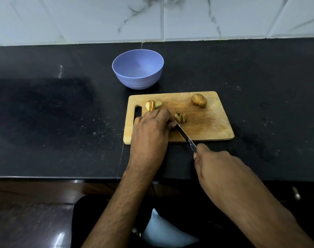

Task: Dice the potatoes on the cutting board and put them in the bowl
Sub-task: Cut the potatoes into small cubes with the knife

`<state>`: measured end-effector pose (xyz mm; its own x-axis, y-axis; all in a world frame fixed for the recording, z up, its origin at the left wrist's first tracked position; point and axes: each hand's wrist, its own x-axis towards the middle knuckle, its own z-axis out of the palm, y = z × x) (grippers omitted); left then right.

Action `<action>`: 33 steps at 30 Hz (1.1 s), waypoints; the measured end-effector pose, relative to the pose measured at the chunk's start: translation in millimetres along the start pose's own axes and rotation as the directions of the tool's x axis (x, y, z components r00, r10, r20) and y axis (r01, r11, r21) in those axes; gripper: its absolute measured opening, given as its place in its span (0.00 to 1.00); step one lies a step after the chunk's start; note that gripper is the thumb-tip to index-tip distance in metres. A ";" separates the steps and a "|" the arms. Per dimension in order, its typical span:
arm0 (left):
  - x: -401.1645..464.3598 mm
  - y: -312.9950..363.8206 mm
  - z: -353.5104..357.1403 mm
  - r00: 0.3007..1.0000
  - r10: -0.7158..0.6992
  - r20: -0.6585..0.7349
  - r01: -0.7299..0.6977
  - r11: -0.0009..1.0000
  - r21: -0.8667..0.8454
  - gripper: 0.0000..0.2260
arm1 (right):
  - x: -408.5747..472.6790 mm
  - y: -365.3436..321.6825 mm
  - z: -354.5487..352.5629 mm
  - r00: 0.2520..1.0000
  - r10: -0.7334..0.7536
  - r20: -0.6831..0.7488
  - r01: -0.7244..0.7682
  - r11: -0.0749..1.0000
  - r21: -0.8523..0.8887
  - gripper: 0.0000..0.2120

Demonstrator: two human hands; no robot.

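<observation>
A whole potato (199, 100) lies at the far right of the board (206, 122), well apart from the cut pieces. One cluster of slices (153, 105) stands near the board's far left corner, just beside the handle slot (138, 111). A second cluster (180, 117) sits near the middle, just beyond the knife (185, 136). The left hand (150, 127) rests palm down on the board's left part, its fingers (172, 124) curled down over something at the blade's tip; what they press cannot be told, since the hand hides it. The right hand (217, 165) grips the knife's handle off the board's near edge, fingers wrapped round it, the blade slanting up and left toward the left hand. A blue bowl (138, 68) stands upright on the dark tabletop (63, 113) just beyond the board's far left corner, with nothing seen in it. Marbled tiles (152, 18) line the wall behind.
</observation>
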<state>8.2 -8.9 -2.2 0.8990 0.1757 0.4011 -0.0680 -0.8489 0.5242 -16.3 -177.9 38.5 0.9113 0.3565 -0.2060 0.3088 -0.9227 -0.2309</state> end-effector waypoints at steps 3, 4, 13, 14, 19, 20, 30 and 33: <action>-0.7 0.9 0.8 1.000 -0.007 -0.017 0.007 1.000 -0.022 0.05 | -4.4 3.1 -1.6 1.000 -0.010 0.029 0.010 1.000 -0.010 0.04; -0.7 1.4 0.8 1.000 -0.011 -0.024 0.010 0.999 -0.037 0.05 | -8.0 4.3 -1.7 0.999 -0.009 0.033 0.010 1.000 -0.014 0.05; -6.6 -4.1 -2.3 0.997 -0.041 -0.065 0.030 0.988 -0.153 0.05 | -27.7 12.2 -2.3 0.999 0.032 -0.026 -0.031 0.998 0.050 0.11; -7.0 -4.9 -2.9 0.997 -0.054 -0.051 0.043 0.978 -0.204 0.06 | -27.4 14.5 -2.6 0.999 0.035 -0.042 -0.033 0.998 0.057 0.12; -8.2 -7.4 -6.9 0.996 -0.088 -0.003 0.085 0.976 -0.199 0.08 | -19.9 21.7 -2.4 0.995 0.038 -0.087 -0.033 0.997 0.066 0.13; -8.9 -6.8 -7.9 0.996 -0.087 0.003 0.087 0.983 -0.160 0.08 | -19.3 21.5 -2.7 0.995 0.035 -0.090 -0.030 0.998 0.063 0.13; -9.3 -4.3 -10.2 0.989 -0.145 0.005 0.144 0.984 -0.105 0.11 | -19.7 11.1 -2.4 0.993 0.002 -0.114 0.006 0.997 0.073 0.13; -8.7 -4.8 -9.4 0.989 -0.149 -0.001 0.148 0.984 -0.102 0.11 | -20.9 9.1 -1.2 0.994 -0.002 -0.107 0.010 0.997 0.077 0.12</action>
<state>-3.3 -1.7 -1.2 0.8985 0.3011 0.3194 0.0222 -0.7578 0.6521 -32.1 -194.0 41.8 0.9345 0.3408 -0.1030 0.2963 -0.9048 -0.3057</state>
